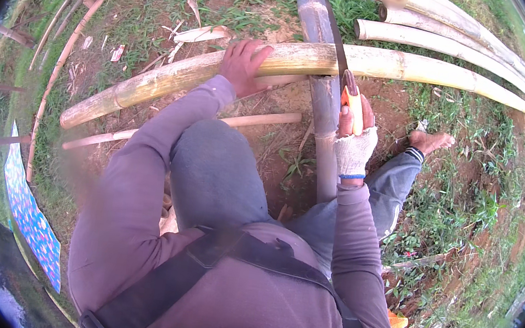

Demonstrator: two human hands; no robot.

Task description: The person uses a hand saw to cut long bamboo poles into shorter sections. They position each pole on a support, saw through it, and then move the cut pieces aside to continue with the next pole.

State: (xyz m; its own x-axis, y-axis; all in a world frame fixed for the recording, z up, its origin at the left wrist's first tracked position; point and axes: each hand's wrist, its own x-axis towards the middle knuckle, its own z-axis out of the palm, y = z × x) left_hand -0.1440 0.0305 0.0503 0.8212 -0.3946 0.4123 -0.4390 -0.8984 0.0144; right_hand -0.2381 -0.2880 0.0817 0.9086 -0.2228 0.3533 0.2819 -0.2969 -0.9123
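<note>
1. Head view: our right grip [357,136] clasps the orange-handled metal handsaw [341,56].
2. Our left grip [242,68] holds the long yellow bamboo pole [300,60] across a grey bamboo post [325,116].
3. We seem mid-sawing; next calls for steady strokes.

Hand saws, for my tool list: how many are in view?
1: the orange-handled, dark-bladed hand saw, in the white-gloved right grip, at the yellowish bamboo pole.

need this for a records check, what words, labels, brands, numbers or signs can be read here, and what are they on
No text can be read in this picture.
Red-and-white scrap on the ground: too small to tell if it is printed.
Saw in the right hand: no lettering can be made out.
</note>
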